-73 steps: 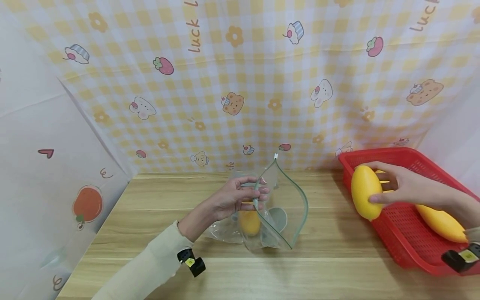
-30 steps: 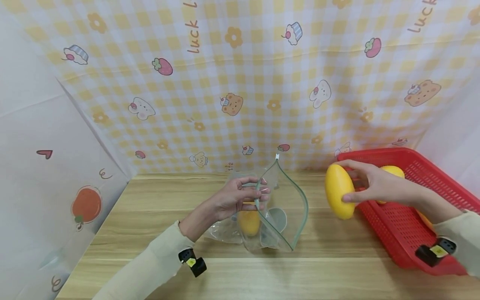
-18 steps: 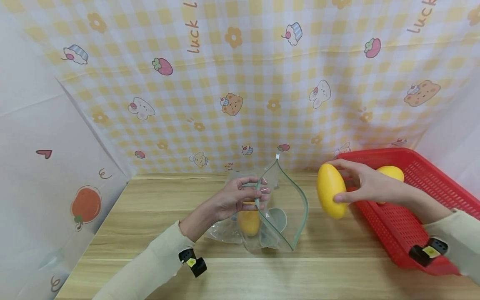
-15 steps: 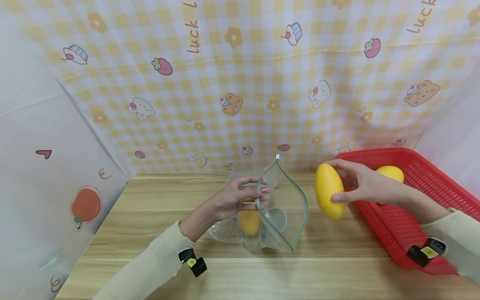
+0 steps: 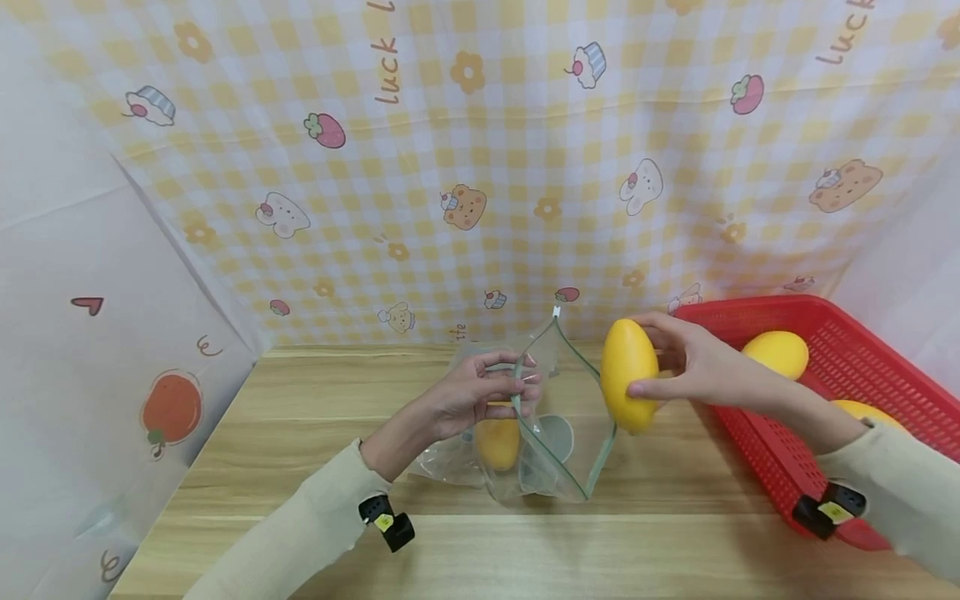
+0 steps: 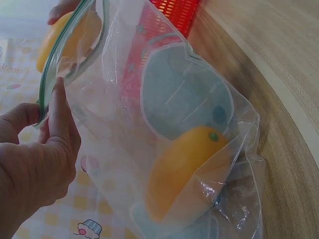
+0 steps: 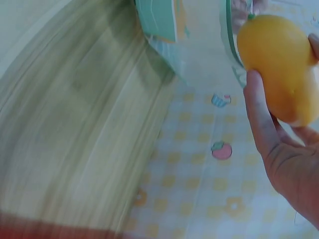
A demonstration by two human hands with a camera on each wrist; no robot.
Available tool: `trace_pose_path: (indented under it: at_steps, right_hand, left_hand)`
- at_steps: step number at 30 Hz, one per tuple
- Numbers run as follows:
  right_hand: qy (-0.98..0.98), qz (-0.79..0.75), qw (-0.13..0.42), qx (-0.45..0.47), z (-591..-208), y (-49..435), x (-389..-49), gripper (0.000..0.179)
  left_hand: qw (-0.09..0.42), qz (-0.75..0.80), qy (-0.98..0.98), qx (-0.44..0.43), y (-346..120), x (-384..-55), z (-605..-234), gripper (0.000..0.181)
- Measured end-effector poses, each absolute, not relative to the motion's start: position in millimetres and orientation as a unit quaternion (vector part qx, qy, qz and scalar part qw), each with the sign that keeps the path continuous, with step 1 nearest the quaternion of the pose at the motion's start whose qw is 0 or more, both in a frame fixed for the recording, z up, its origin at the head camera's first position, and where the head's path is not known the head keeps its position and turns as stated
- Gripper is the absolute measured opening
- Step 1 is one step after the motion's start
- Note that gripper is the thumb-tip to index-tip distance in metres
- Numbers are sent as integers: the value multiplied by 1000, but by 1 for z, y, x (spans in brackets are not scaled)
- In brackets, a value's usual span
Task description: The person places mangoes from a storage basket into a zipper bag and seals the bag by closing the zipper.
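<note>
My left hand (image 5: 487, 390) pinches the rim of a clear zip bag (image 5: 555, 454) with a green seal strip, its mouth spread wide. Inside the bag lies a yellow mango (image 6: 187, 169), beside a grey-green printed patch on the plastic. My right hand (image 5: 686, 358) grips another yellow mango (image 5: 628, 375) between thumb and fingers, held upright above the table. In the head view that mango overlaps the right side of the bag's mouth. The right wrist view shows its green stem end (image 7: 250, 17) close to the green strip.
A red perforated basket (image 5: 795, 492) stands on the right with more mangoes (image 5: 780, 354) in it. The wooden table (image 5: 315, 467) runs up to a yellow checked cloth (image 5: 360, 267) at the back. White sheeting hangs at both sides.
My right hand has carried the mango left from over the basket to the bag's mouth. My left hand and the bag have stayed almost still.
</note>
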State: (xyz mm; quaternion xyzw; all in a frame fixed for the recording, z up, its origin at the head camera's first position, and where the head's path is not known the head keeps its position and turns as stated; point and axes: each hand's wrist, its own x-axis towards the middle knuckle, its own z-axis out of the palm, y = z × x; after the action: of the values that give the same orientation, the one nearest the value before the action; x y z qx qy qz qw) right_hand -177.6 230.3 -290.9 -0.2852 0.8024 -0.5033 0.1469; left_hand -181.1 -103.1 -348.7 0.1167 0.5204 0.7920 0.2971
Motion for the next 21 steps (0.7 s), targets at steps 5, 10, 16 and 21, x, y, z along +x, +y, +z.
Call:
trace_pose_path:
  at_steps: [5,10,16,21]
  right_hand:
    - [809,-507,136,-265,-289,218,-173,67]
    - [818,-504,141,-238,-291,206,-168,71]
    - [820,-506,145,-225,-293,197,-165,76]
    - [815,-520,130,-221,-290,201,-165,78]
  left_hand:
    - [297,789,524,116,-101,-181,-348,32]
    - [295,789,527,111,-99,-181,-346,33]
    - [293,792,525,105,-99,-181,-344,30]
    - [283,796,525,105,-101,-180,-341,35]
